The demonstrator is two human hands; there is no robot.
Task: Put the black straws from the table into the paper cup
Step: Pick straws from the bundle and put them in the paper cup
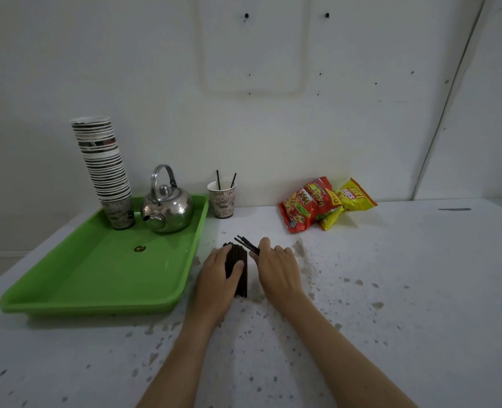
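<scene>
Straw bundle: the black straws lie on the white table, just right of the green tray, with their long axis running away from you, toward the wall.
Left hand: your left hand rests on the bundle, fingers curved over its left side and thumb across the top, so it is pressing the bundle down, not lifting it.
Right hand: your right hand is just beside the bundle on the right; its fingers are pinched on a few loose straws, whose free ends point away and to the left.
Paper cup: the paper cup stands upright near the wall, touching the tray's far right corner or very close to it, and two straws already stand in it.
Key relation: the cup lies ahead of the right hand and a little to the left, well apart from it; the right hand holds the straws, so I judge it is the one to carry them.
Next move: I think you must turn the straws upright before lowering them, because the mouth is narrow.
Risk: the light cup may tip if a straw pushes its rim.
</scene>
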